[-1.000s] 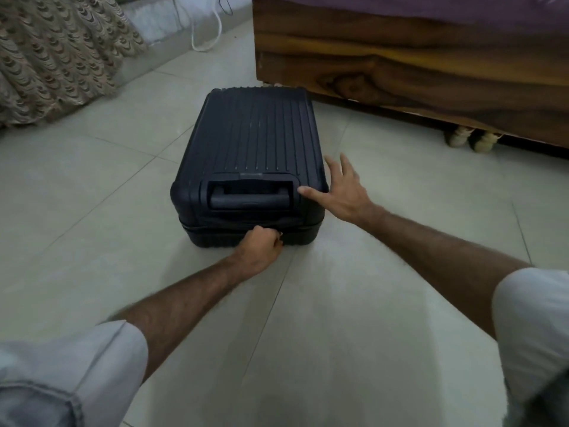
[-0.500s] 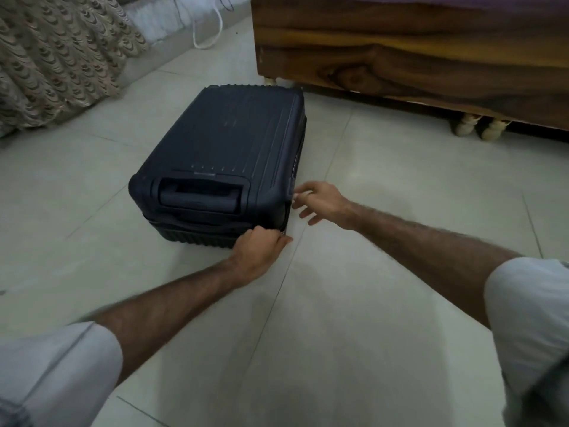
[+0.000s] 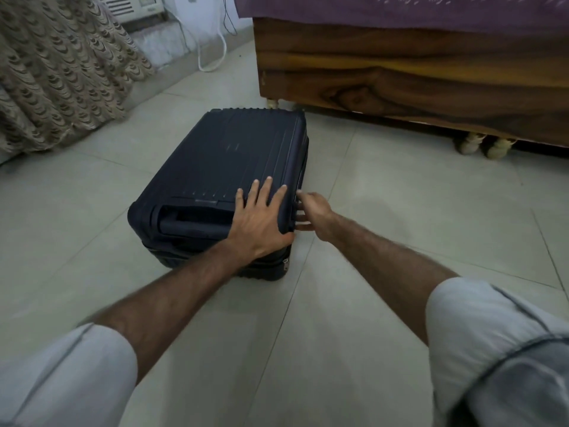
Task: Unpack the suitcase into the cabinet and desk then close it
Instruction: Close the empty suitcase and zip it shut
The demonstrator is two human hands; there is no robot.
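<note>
A dark navy hard-shell suitcase [image 3: 221,167] lies flat and closed on the tiled floor, its recessed handle [image 3: 191,223] facing me. My left hand [image 3: 261,220] rests palm down on the lid near the front right corner, fingers straight and spread. My right hand [image 3: 311,211] is at the suitcase's right side, with its fingers reaching against the side seam; whether they hold anything there is hidden. A zipper pull [image 3: 286,264] hangs at the front right corner, with neither hand on it.
A wooden bed frame [image 3: 400,75] with a purple cover stands behind and to the right, on short pale legs [image 3: 483,146]. A patterned curtain [image 3: 58,75] hangs at the left, with a white cable [image 3: 212,57] by the wall. Pale floor tiles [image 3: 400,211] surround the suitcase.
My left hand has left the front zipper seam and now lies flat on the lid. My right hand has stayed at the suitcase's right side.
</note>
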